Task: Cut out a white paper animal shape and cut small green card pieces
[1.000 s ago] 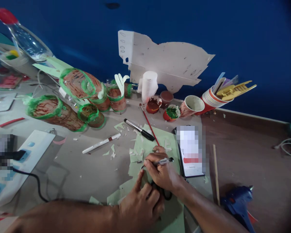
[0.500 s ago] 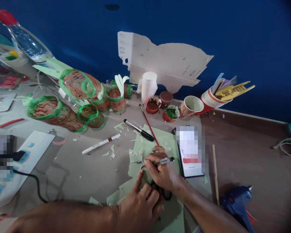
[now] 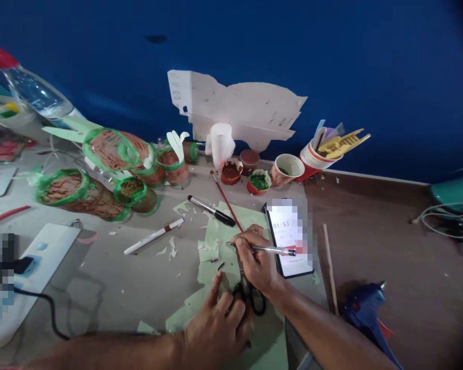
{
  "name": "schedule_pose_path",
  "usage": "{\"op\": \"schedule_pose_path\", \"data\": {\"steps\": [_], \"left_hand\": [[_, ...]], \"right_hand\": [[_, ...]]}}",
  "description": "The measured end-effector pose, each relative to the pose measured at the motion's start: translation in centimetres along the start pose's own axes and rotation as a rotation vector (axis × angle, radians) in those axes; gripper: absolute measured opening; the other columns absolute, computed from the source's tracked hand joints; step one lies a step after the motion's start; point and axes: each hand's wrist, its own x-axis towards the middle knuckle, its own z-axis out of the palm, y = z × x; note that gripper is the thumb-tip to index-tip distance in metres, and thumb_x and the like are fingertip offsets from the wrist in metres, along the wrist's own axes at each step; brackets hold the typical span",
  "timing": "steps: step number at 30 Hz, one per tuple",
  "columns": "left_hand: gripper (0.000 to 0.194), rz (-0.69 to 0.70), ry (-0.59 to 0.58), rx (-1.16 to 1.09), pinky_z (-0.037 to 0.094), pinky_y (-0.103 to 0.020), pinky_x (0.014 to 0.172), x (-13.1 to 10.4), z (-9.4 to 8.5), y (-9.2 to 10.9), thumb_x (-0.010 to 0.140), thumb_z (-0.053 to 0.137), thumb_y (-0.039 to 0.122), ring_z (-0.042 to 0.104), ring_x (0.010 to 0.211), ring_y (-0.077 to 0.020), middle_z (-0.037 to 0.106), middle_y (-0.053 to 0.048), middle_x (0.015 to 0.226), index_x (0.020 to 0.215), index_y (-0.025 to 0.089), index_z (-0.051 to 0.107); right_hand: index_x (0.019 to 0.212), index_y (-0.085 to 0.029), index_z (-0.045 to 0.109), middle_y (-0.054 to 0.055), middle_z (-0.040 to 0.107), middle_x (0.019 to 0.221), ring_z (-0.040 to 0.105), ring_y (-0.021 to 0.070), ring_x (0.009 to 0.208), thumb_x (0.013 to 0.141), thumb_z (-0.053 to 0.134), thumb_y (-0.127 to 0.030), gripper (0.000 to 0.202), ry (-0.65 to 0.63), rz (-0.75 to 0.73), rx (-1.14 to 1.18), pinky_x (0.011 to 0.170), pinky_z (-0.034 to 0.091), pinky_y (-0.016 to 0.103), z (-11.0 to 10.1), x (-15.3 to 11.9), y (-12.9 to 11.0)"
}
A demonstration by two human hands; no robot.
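Note:
My right hand (image 3: 255, 259) is closed around a silver pen (image 3: 273, 250), its tip raised over pale green paper (image 3: 272, 334). My left hand (image 3: 219, 321) rests on the paper, index finger stretched out to a small dark mark and the other fingers curled; nothing clearly shows in it. Black-handled scissors (image 3: 258, 303) lie between my hands, partly hidden. Cut paper scraps (image 3: 209, 250) lie beyond my left fingertip. A thin red brush (image 3: 227, 200) and a black marker (image 3: 212, 209) lie farther back.
Left are a white marker (image 3: 153, 236), power strip (image 3: 50, 257) and painted green-rimmed bottles (image 3: 81, 198). Paint pots (image 3: 259, 182), cups (image 3: 287, 169) and a white roll (image 3: 221, 144) stand behind. A phone (image 3: 291, 236), wooden stick (image 3: 330, 267) and blue glue gun (image 3: 366, 313) lie right.
My right hand has lifted the pen away from my left fingertip and tilted it flatter. More of the scissors and a dark mark on the paper show. The camera view has shifted slightly.

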Motion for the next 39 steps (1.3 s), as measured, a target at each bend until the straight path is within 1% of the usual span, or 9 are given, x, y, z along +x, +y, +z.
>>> {"op": "schedule_pose_path", "data": {"steps": [5, 10, 15, 19, 21, 23, 27, 31, 39], "left_hand": [[0.048, -0.029, -0.040, 0.013, 0.028, -0.054, 0.103, 0.3, -0.1, 0.1, 0.081, 0.057, 0.050, 0.055, 0.079, -0.0201, 0.060, -0.004, 0.087, 0.114, 0.016, 0.056], [0.045, -0.058, 0.010, 0.009, 0.036, -0.051, 0.101, 0.9, -1.5, 0.1, 0.074, 0.065, 0.052, 0.058, 0.077, -0.0196, 0.059, -0.001, 0.080, 0.102, 0.017, 0.060], [0.019, -0.125, 0.142, -0.069, 0.041, -0.048, 0.100, 0.1, -3.3, -1.4, 0.085, 0.057, 0.033, 0.057, 0.076, -0.0166, 0.059, -0.001, 0.079, 0.095, 0.018, 0.058], [0.012, -0.413, 0.185, -0.057, 0.053, -0.038, 0.078, -0.8, -3.7, -3.7, 0.086, 0.049, 0.021, 0.058, 0.085, -0.0197, 0.058, -0.006, 0.087, 0.091, 0.018, 0.059], [0.013, -0.554, 0.185, -0.047, 0.052, -0.038, 0.077, -0.9, -3.5, -4.5, 0.084, 0.051, 0.021, 0.058, 0.086, -0.0204, 0.058, -0.006, 0.089, 0.092, 0.017, 0.061], [0.014, -0.621, 0.183, -0.074, 0.052, -0.036, 0.076, -0.6, -3.2, -4.7, 0.082, 0.053, 0.021, 0.059, 0.083, -0.0195, 0.058, -0.005, 0.089, 0.091, 0.017, 0.062], [0.016, -0.680, 0.136, -0.007, 0.048, -0.041, 0.084, 0.6, -2.9, -4.4, 0.078, 0.058, 0.022, 0.059, 0.087, -0.0215, 0.060, -0.005, 0.090, 0.092, 0.018, 0.065], [0.017, -0.763, 0.016, 0.126, 0.032, -0.051, 0.100, 1.5, -3.1, -3.7, 0.078, 0.060, 0.021, 0.057, 0.099, -0.0249, 0.062, -0.008, 0.096, 0.093, 0.020, 0.066], [0.016, -0.806, -0.020, 0.186, 0.026, -0.051, 0.102, 1.9, -3.0, -2.9, 0.081, 0.056, 0.019, 0.058, 0.099, -0.0246, 0.062, -0.008, 0.099, 0.094, 0.021, 0.065]], "right_hand": [[0.064, -0.021, 0.056, 0.001, 0.059, 0.057, 0.052, 0.0179, 0.065, 0.090, 0.041, -0.021, 0.030, 0.044, -0.014, -0.040, 0.074, 0.039, 0.034, 0.0, 0.3, -0.3], [0.063, -0.021, 0.056, 0.001, 0.059, 0.056, 0.052, 0.0182, 0.067, 0.089, 0.041, -0.022, 0.031, 0.083, -0.031, -0.039, 0.074, 0.038, 0.033, 0.3, 0.2, -0.1], [0.061, -0.021, 0.055, -0.002, 0.055, 0.050, 0.049, 0.0153, 0.056, 0.089, 0.043, -0.022, 0.030, 0.109, -0.045, -0.008, 0.077, 0.036, 0.033, 0.6, 0.1, 0.1], [0.062, -0.021, 0.053, -0.003, 0.055, 0.049, 0.051, 0.0153, 0.057, 0.088, 0.045, -0.021, 0.027, 0.142, -0.072, -0.019, 0.078, 0.035, 0.031, 0.7, 0.2, 0.1], [0.062, -0.020, 0.051, -0.003, 0.056, 0.048, 0.051, 0.0145, 0.054, 0.087, 0.046, -0.020, 0.026, 0.148, -0.097, -0.044, 0.079, 0.034, 0.031, 0.9, 0.2, 0.2], [0.061, -0.020, 0.051, -0.003, 0.058, 0.050, 0.052, 0.0136, 0.053, 0.088, 0.046, -0.019, 0.027, 0.136, -0.125, -0.082, 0.080, 0.034, 0.031, 1.1, 0.2, 0.4], [0.065, -0.019, 0.054, -0.002, 0.062, 0.053, 0.056, 0.0133, 0.054, 0.089, 0.045, -0.020, 0.026, 0.109, -0.141, -0.156, 0.085, 0.031, 0.031, 1.4, 0.3, 0.6], [0.069, -0.018, 0.058, -0.002, 0.063, 0.052, 0.056, 0.0136, 0.053, 0.089, 0.047, -0.020, 0.023, 0.117, -0.131, -0.161, 0.086, 0.031, 0.031, 1.4, 0.6, 0.6], [0.070, -0.018, 0.061, 0.001, 0.067, 0.056, 0.059, 0.0143, 0.057, 0.088, 0.047, -0.021, 0.023, 0.102, -0.141, -0.158, 0.084, 0.030, 0.031, 1.2, 0.6, 0.4]]}}
